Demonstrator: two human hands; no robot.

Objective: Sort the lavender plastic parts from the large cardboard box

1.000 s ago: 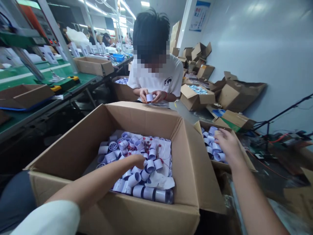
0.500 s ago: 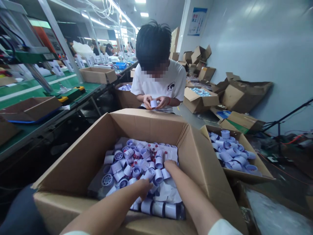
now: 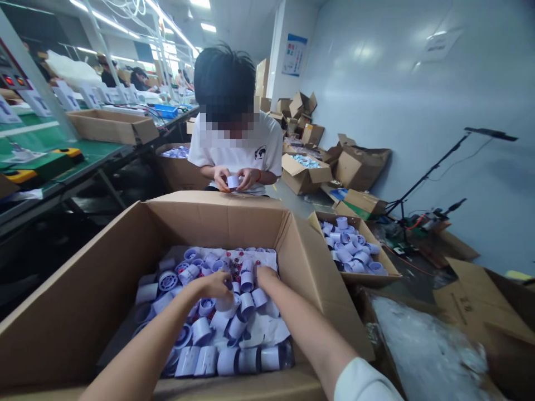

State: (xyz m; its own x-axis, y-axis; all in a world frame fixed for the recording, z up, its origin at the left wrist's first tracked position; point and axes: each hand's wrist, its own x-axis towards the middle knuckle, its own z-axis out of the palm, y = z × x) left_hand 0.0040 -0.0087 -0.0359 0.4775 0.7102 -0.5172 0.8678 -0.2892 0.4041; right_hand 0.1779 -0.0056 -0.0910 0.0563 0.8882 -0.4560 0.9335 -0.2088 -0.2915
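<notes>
A large open cardboard box (image 3: 217, 203) in front of me holds several white and lavender cylindrical plastic parts (image 3: 200, 334) on white paper. Both my hands are down in this pile. My left hand (image 3: 212, 285) has its fingers curled over a white part near the middle of the heap. My right hand (image 3: 266, 274) lies just to its right, its fingertips buried among the parts and hidden. A smaller open box (image 3: 378, 275) to the right holds more of the same parts (image 3: 346, 253).
A person in a white shirt (image 3: 251, 147) sits beyond the big box, holding one part (image 3: 233, 181) in both hands. A green workbench (image 3: 83, 153) with a cardboard box (image 3: 112, 125) runs along the left. Piled boxes (image 3: 359, 161), a stand (image 3: 426, 175) and a plastic bag (image 3: 418, 345) fill the right.
My right hand left the smaller box on the right and came into the big box beside my left hand. My view swung right and the left hand shifted further into the pile.
</notes>
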